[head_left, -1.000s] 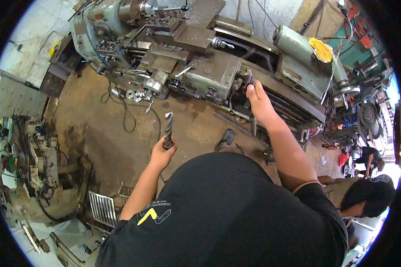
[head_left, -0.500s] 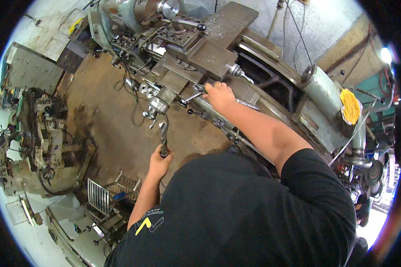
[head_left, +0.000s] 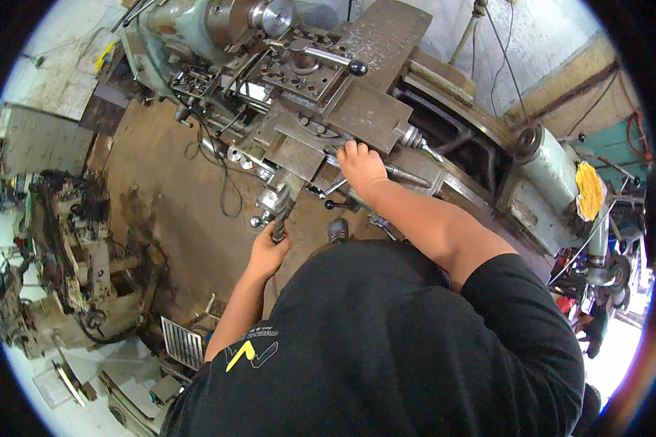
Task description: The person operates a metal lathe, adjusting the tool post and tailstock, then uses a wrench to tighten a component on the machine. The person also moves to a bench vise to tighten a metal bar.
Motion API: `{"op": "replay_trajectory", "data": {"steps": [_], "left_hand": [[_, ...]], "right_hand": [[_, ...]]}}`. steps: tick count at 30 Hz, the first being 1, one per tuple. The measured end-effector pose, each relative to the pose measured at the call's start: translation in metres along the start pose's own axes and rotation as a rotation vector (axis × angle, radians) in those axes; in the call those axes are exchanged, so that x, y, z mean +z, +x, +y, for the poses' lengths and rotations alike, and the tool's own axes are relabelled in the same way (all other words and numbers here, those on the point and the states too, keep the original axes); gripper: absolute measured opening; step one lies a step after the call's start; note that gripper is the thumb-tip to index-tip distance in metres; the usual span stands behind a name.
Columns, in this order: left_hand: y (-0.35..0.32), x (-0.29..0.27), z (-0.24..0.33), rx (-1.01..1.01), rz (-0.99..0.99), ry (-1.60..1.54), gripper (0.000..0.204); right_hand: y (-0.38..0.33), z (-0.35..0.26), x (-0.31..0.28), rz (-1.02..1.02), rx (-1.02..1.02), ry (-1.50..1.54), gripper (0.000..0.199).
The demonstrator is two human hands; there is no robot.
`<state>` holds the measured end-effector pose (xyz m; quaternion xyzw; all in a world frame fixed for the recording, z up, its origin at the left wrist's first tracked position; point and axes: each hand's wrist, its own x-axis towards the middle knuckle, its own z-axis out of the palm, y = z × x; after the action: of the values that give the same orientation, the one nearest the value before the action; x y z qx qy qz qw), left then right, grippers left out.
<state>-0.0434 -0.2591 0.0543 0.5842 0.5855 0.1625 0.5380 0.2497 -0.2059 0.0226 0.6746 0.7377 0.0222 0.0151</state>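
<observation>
The dark metal tool (head_left: 280, 218) stands roughly upright at the front of the lathe carriage (head_left: 321, 124), just below a small handwheel (head_left: 270, 200), its lower end inside the left hand (head_left: 267, 251), whose grip is clenched around it. The right hand (head_left: 361, 166) rests on the carriage's front edge, fingers curled over a lever there; whether that grip is fully closed cannot be told. A black-knobbed lever (head_left: 342, 62) sits on the tool post above. The chuck (head_left: 270, 16) lies at the top. A rust-brown floor (head_left: 160, 182) spreads to the left, beside another grey machine (head_left: 73, 247).
</observation>
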Motion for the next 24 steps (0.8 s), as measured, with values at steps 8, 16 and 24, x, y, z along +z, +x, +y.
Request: {"op": "replay_trajectory", "data": {"steps": [8, 16, 24], "left_hand": [[0.079, -0.025, 0.036, 0.082, -0.225, 0.038, 0.017], [0.121, -0.025, 0.049, 0.201, -0.44, 0.151, 0.02], [0.129, -0.008, 0.088, 0.215, -0.575, 0.402, 0.025]], "right_hand": [[0.015, -0.004, -0.01, -0.151, 0.177, 0.097, 0.044], [-0.023, 0.004, -0.037, -0.03, 0.309, 0.465, 0.03], [-0.147, 0.032, -0.017, 0.163, 0.835, 0.823, 0.033]]}}
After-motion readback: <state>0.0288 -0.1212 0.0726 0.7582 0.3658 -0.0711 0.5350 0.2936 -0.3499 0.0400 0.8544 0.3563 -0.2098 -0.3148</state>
